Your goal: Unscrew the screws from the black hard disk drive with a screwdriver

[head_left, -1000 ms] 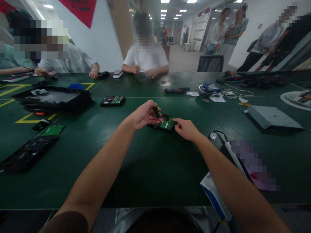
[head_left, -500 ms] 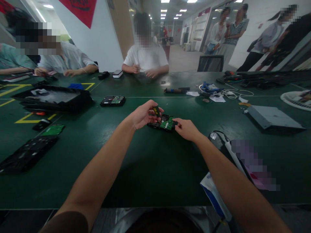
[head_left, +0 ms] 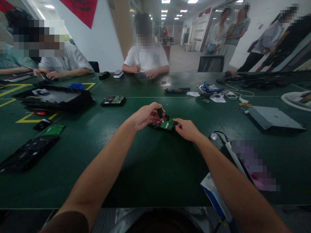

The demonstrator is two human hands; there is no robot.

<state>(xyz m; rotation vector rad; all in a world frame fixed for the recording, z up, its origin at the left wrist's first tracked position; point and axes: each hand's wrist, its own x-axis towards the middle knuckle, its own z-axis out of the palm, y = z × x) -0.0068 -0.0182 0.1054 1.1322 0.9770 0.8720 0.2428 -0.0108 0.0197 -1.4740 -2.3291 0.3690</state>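
Note:
A black hard drive with a green circuit board [head_left: 167,123] lies on the green table [head_left: 150,168] in front of me. My left hand [head_left: 145,116] is closed round a small black-handled screwdriver [head_left: 160,112] that stands upright over the drive's left part. My right hand [head_left: 186,129] grips the drive's right edge with its fingers pinched on it.
A second hard drive [head_left: 113,101] lies farther left. A black tray [head_left: 52,98], a green board [head_left: 53,130] and a black panel [head_left: 26,155] sit at left. A grey box [head_left: 272,118], cables [head_left: 218,92] and tools lie at right. A bag [head_left: 233,174] rests under my right forearm. People sit opposite.
My left hand has turned slightly on the screwdriver, and the handle's yellow mark no longer shows. The drive and my right hand stay put. A person at far left has drawn their arms back.

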